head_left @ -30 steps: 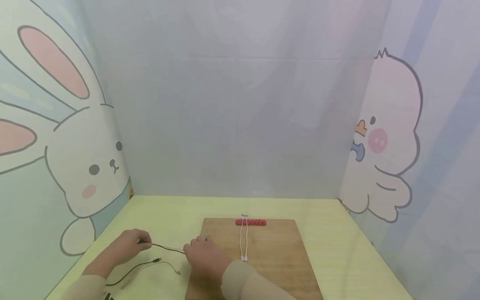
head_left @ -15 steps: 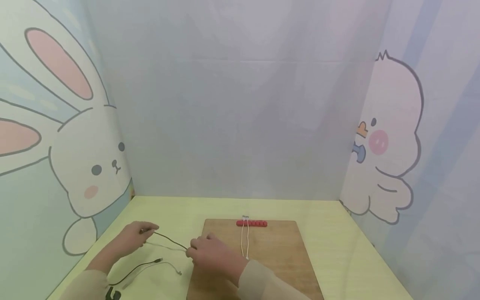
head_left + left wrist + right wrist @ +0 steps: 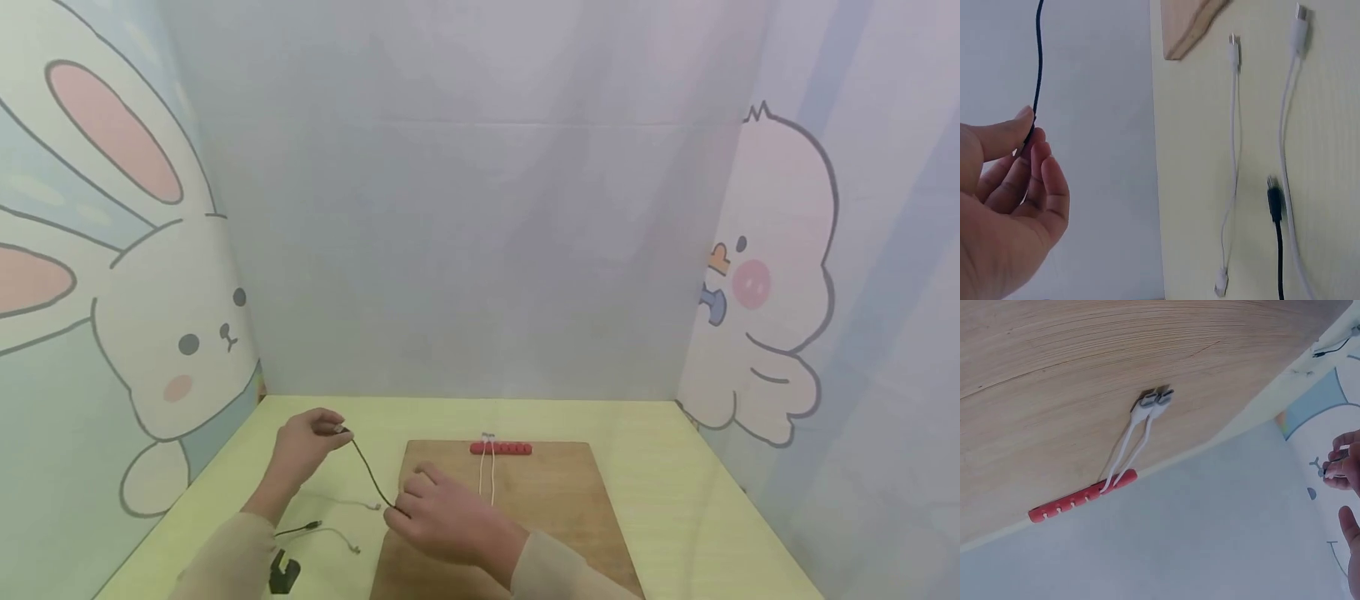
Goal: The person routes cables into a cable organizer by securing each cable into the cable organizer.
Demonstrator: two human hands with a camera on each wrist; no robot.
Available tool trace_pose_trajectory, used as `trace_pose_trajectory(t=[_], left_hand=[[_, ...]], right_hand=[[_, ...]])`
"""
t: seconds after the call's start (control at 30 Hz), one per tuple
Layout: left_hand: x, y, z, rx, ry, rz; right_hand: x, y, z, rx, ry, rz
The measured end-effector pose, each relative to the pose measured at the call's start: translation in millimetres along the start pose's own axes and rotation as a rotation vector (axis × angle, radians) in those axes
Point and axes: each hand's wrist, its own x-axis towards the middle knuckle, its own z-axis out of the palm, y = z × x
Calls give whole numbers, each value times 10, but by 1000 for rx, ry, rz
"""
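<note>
My left hand point(image 3: 303, 446) pinches one end of a thin black cable point(image 3: 367, 467) between thumb and fingertips, raised over the left part of the table. From there the cable runs down in a slight curve to my right hand point(image 3: 453, 517), whose fingers grip its other part above the wooden board's left edge. In the left wrist view the black cable point(image 3: 1039, 56) rises from the left hand's fingertips point(image 3: 1024, 112). A red cable holder point(image 3: 1082, 499) lies at the board's far edge. Two white cables point(image 3: 1138, 437) sit side by side in its slots, connectors lying on the board.
On the table left of the wooden board point(image 3: 555, 517) lie a short white cable point(image 3: 1233, 125), a longer white cable point(image 3: 1285, 144) and another black cable with a metal-tipped plug point(image 3: 1274, 203). A black clip-shaped piece point(image 3: 283, 573) shows beside the left sleeve. Printed curtains stand behind and at both sides.
My left hand has moved up and to the right, raising its end of the black cable. My right hand has shifted slightly right, and the cable between them now slopes more steeply.
</note>
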Motion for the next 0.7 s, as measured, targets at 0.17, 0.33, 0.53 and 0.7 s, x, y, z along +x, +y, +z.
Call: trace_pose_trajectory(t=[0.17, 0.33, 0.53, 0.7], left_hand=[[110, 161, 240, -74, 20, -18], [259, 306, 466, -127, 66, 1], [399, 533, 743, -113, 69, 55], [485, 721, 1012, -86, 49, 120]], right_hand=[[-79, 31, -83, 1, 38, 39], [-194, 71, -129, 24, 34, 100], [-330, 74, -134, 51, 14, 160], [-459, 57, -96, 53, -10, 202]])
